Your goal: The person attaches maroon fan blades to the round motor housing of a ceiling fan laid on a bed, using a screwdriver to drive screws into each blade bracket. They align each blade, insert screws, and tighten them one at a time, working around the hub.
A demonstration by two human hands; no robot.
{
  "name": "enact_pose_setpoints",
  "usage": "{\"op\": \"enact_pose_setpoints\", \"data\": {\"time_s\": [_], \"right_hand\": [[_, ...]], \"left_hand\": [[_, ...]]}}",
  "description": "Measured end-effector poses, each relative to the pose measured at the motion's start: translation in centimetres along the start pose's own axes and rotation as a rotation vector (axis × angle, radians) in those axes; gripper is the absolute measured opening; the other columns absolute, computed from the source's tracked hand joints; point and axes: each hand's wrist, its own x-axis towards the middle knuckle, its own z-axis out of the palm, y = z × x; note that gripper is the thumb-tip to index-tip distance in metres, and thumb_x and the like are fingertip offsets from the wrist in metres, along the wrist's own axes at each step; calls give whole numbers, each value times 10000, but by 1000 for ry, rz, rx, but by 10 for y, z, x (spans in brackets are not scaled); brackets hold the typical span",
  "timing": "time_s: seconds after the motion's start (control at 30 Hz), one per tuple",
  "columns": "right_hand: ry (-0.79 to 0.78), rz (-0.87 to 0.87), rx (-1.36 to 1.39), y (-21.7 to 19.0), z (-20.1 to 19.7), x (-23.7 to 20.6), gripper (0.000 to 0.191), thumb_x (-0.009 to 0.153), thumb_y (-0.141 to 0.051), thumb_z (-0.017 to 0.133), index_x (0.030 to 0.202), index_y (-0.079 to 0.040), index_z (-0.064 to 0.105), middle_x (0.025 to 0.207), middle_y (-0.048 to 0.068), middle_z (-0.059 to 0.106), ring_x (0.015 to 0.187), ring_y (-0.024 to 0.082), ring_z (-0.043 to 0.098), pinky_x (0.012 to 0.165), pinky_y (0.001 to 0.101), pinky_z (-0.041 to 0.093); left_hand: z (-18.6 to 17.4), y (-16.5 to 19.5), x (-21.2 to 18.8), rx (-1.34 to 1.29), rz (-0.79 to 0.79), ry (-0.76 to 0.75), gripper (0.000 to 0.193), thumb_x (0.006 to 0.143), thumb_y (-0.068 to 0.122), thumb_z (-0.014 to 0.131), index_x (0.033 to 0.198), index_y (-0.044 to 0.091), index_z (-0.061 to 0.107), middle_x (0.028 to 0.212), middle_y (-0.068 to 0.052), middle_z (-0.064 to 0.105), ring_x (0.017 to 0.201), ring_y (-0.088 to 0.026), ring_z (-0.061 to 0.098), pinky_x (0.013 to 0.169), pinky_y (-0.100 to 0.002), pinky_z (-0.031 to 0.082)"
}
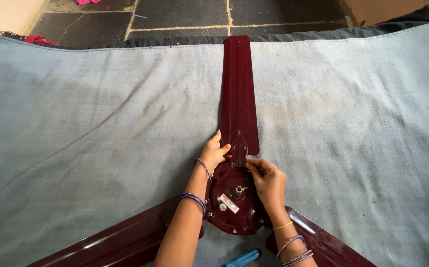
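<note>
Head view: a maroon ceiling fan lies on a grey-blue cloth [76, 113], its motor hub [234, 200] near the bottom edge. One blade [238, 94] points away toward the stone floor [184, 15]; two more run off the lower corners. The left hand [214, 154] grips the blade's root by its bracket [238, 147]. The right hand [269, 182] pinches at the bracket's base. A white and red rectangular label [228, 203] sits on the hub. A blue screwdriver handle [242, 258] lies below the hub.

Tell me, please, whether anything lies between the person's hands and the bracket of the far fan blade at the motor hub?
Nothing visible does. The left hand already rests on the blade bracket, and the right hand has its fingertips at the bracket's base beside the motor hub. The blue-handled screwdriver lies apart, near the person.
</note>
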Motion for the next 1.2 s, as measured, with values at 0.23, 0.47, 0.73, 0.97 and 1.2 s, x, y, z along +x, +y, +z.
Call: {"op": "enact_pose_setpoints", "data": {"time_s": [0.23,0.47,0.73,0.97,1.2], "right_hand": [[65,-390,-274,-17,1,-6,82,826,-117,784,885,-61,791,944,57,790,876,240,724,801,356,572],[55,-396,-311,-18,1,-8,77,839,-100,771,882,-37,778,962,60,780,871,258,709,817,368,558],[60,-382,-297,-12,4,-5,86,820,-123,795,845,-42,780,934,55,779,850,244,714,797,358,561],[61,-263,-162,-6,4,-1,103,808,-115,817,883,-46,800,941,60,795,828,201,736,766,325,583],[6,133,86,-5,-3,4,129,837,-135,812,958,-88,819,915,73,817,783,139,761,727,281,613]], "left_hand": [[-2,-2,0,23,3,-7,827,982,25,579,1629,155,80,1707,-166,128,1157,-160,598,831,-328,608],[-1,-3,2,20,-14,-14,835,987,41,593,1632,163,77,1705,-173,94,1223,-177,561,862,-344,599],[-1,-2,3,12,-4,-27,842,983,54,605,1632,151,79,1699,-193,113,1215,-196,564,919,-405,598],[-2,1,2,19,-17,-16,843,975,59,606,1630,150,83,1684,-221,140,1163,-213,596,892,-391,599],[-2,4,0,64,-45,3,839,979,54,611,1632,138,90,1670,-263,96,1284,-222,548,892,-377,618]]}}
